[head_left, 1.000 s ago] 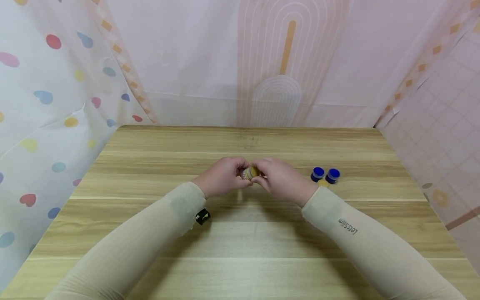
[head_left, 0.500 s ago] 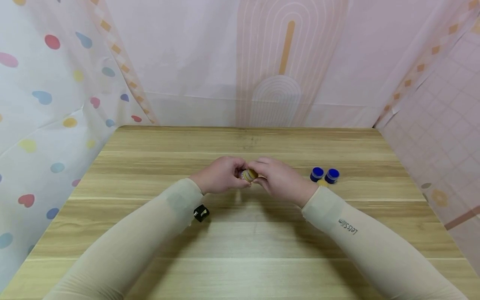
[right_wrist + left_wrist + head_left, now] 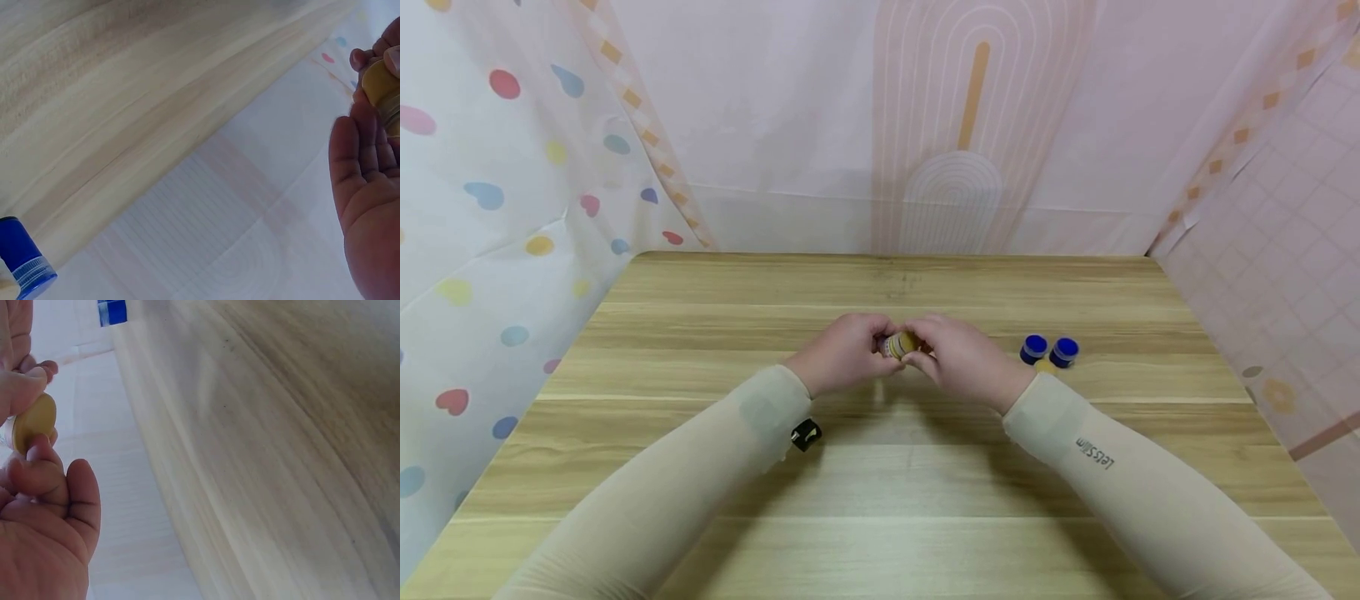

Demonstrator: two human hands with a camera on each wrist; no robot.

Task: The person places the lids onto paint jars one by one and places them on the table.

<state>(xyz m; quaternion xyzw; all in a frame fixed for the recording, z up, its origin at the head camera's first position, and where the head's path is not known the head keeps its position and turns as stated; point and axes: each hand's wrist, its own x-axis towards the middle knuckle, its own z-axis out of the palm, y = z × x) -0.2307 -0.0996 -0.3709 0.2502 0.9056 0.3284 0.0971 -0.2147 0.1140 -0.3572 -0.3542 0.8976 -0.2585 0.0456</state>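
Both hands meet over the middle of the table, in front of the person, on a small jar (image 3: 892, 345) with a yellow lid (image 3: 39, 419). My left hand (image 3: 844, 354) holds the jar's body, which its fingers largely hide. The fingers and thumb of my right hand (image 3: 962, 360) pinch the lid end. The jar is tilted, its lid towards the right hand. Off to the right stand two small dark-blue jars with blue lids, the left one (image 3: 1034, 348) close beside the right one (image 3: 1064, 352). A small yellow object (image 3: 1046, 367) lies just in front of them, partly hidden by the right sleeve.
The wood-grain table (image 3: 880, 483) ends at a pale patterned cloth wall (image 3: 790, 125) at the back. More cloth hangs at both sides. A small black device (image 3: 806, 434) sits at the left sleeve's wrist. In the right wrist view, a blue jar (image 3: 22, 253) shows at lower left.
My right hand's fingers shifted their grip over the lid, then went back. The left hand and jar swayed slightly left and returned. The blue jars stayed in place.
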